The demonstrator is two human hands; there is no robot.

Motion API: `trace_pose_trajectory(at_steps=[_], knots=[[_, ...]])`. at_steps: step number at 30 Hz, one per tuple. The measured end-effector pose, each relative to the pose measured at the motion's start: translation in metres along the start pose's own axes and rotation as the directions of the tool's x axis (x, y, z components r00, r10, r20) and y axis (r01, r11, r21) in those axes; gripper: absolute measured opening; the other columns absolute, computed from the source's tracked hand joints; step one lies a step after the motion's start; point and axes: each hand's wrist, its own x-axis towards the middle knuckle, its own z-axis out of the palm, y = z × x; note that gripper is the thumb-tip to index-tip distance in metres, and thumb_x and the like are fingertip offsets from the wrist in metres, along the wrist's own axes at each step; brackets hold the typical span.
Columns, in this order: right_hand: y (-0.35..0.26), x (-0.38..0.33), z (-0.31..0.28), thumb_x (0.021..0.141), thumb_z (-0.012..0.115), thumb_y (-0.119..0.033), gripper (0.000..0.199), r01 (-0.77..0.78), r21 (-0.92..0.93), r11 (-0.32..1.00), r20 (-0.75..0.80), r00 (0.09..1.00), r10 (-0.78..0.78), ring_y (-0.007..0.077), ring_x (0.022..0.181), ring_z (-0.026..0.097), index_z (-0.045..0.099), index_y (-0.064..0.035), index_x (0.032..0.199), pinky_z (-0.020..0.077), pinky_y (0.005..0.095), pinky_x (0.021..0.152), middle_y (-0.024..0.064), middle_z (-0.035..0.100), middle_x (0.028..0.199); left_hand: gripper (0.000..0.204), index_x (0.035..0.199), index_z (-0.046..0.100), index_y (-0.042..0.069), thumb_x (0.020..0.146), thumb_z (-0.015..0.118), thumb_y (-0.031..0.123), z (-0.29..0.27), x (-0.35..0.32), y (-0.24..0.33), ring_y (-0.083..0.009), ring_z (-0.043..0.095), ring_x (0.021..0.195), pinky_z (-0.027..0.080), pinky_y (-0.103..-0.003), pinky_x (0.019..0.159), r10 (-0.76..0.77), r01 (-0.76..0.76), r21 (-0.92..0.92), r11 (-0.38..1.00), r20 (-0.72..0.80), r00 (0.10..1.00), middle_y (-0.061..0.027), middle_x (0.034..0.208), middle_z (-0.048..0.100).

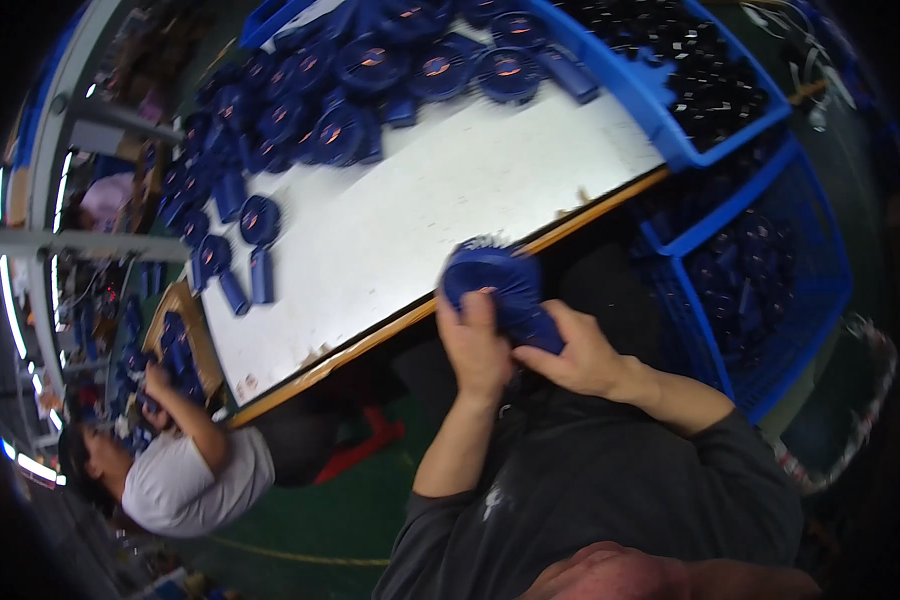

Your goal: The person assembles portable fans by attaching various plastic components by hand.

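Note:
A dark blue handheld fan (497, 280) is gripped in both my hands, just off the near edge of the white table (400, 230). My left hand (473, 345) is closed on the round head, its thumb lying across the surface. Around the lower, handle end wraps my right hand (582, 352). The fan is tilted and a little blurred, so fine detail on it cannot be made out. Many similar blue handheld fans (370, 65) lie heaped across the far and left parts of the table. One separate fan (260, 222) lies nearer, at the left.
A blue tray (678, 150) of small black parts sits at the table's right end. Below it stands a blue crate (705, 238) with more fans inside. At the left, a co-worker in a white shirt (190, 485) handles blue parts. A red stool (378, 440) stands under the table.

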Motion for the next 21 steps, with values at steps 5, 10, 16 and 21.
trace_pose_trajectory(at_steps=[5, 10, 16, 21], knots=[[-0.024, 0.022, -0.018, 0.085, 0.074, -0.026, 0.034, 0.413, -0.348, 0.842, 0.187, 0.91, -0.369, 0.0376, 0.074, 0.066, 0.055, 0.0007, 0.094, 0.0546, 0.0433, 0.064, 0.018, 0.064, 0.082, 0.074, 0.13, 0.052, -0.002, 0.1, 0.034, 0.064, -0.003, 0.02, 0.004, -0.0344, 0.06, 0.114, 0.048, -0.047, 0.101, -0.429, 0.565, -0.268, 0.78, 0.429, 0.795, -0.0194, 0.111, 0.065], [-0.081, 0.08, -0.093, 0.096, 0.057, -0.036, 0.044, 0.277, -0.384, 0.881, 0.638, 0.769, 0.036, 0.0384, 0.088, 0.067, 0.061, 0.0041, 0.112, 0.0539, 0.0443, 0.075, 0.0234, 0.068, 0.101, 0.086, 0.146, 0.039, 0.0, 0.083, 0.077, 0.044, 0.01, -0.001, 0.007, -0.0317, 0.042, 0.138, 0.03, -0.044, 0.118, -0.33, 0.529, -0.253, 0.81, 0.548, 0.768, -0.0222, 0.147, 0.045], [-0.034, 0.194, -0.272, 0.088, 0.067, -0.011, 0.028, -0.156, -0.959, 0.237, -0.22, 0.936, -0.274, 0.035, 0.099, 0.068, 0.064, -0.0015, 0.114, 0.0551, 0.0441, 0.087, 0.0192, 0.07, 0.107, 0.027, 0.107, 0.055, 0.0, 0.083, 0.065, -0.005, 0.016, 0.005, 0.03, -0.032, 0.061, 0.099, 0.059, -0.046, 0.084, -0.164, 0.404, -0.273, 0.873, 0.616, 0.77, -0.0178, 0.097, 0.061], [0.016, 0.22, -0.303, 0.082, 0.059, 0.002, 0.027, -0.225, -0.958, 0.18, -0.24, 0.969, -0.066, 0.037, 0.1, 0.068, 0.066, -0.0039, 0.107, 0.056, 0.0454, 0.086, 0.0203, 0.07, 0.1, 0.025, 0.106, 0.056, -0.002, 0.083, 0.066, -0.003, 0.012, 0.002, 0.038, -0.028, 0.061, 0.086, 0.061, -0.037, 0.058, -0.21, 0.33, -0.163, 0.93, 0.502, 0.839, -0.0149, 0.087, 0.059]])
